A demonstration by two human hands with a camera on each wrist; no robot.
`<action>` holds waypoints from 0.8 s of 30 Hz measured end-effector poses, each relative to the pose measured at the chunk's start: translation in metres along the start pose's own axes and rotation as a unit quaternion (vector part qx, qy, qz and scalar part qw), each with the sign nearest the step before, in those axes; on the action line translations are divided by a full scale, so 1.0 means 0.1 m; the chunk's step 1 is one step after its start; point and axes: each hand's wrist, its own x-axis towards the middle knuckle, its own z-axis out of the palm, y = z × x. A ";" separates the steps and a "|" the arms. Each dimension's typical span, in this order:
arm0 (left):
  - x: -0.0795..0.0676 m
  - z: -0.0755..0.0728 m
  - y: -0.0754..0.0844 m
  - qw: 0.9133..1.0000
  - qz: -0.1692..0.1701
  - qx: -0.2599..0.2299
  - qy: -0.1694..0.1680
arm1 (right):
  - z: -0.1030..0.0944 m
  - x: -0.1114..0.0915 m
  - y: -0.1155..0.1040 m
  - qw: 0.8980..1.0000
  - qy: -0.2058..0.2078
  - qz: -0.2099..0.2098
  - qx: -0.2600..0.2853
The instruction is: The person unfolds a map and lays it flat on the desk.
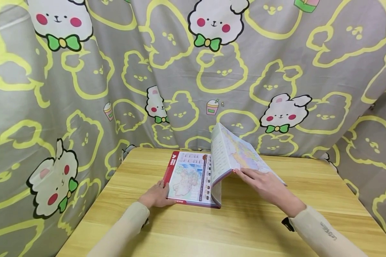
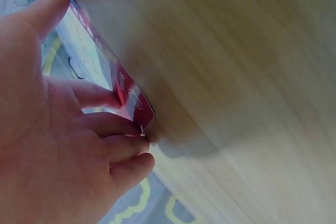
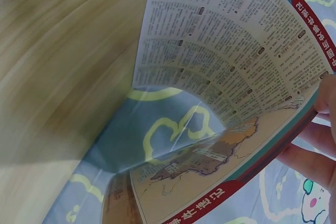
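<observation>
A folding map (image 1: pixel 186 180) with red borders stands partly unfolded on the wooden table. Its left panel lies flat, while the right panels (image 1: pixel 244 151) are lifted and bent upward. At the flat panel's left edge and near corner rests my left hand (image 1: pixel 157 195). The left wrist view has that hand's fingers (image 2: pixel 100 92) touching the red corner, with the thumb along the near edge. My right hand (image 1: pixel 263 184) pinches the near edge of the lifted panels. In the right wrist view, the underside (image 3: pixel 210 61) shows dense printed text and a second small map.
The wooden table (image 1: pixel 186 232) extends around the map on all sides. A grey curtain (image 1: pixel 180 71) with yellow outlines and white cartoon animals hangs right behind the table and along its left and right sides.
</observation>
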 end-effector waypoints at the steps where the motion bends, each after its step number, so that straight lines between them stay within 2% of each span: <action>1: 0.00 0.00 -0.01 1.000 0.000 -0.003 -0.001 | -0.01 -0.01 0.01 1.000 0.002 0.002 0.000; 7: -0.02 -0.03 -0.09 1.000 -0.005 -0.010 -0.008 | -0.03 -0.05 0.04 1.000 0.019 0.006 -0.003; 24: -0.04 -0.09 -0.33 0.999 -0.010 -0.029 -0.023 | -0.11 -0.18 0.09 1.000 0.015 0.014 -0.006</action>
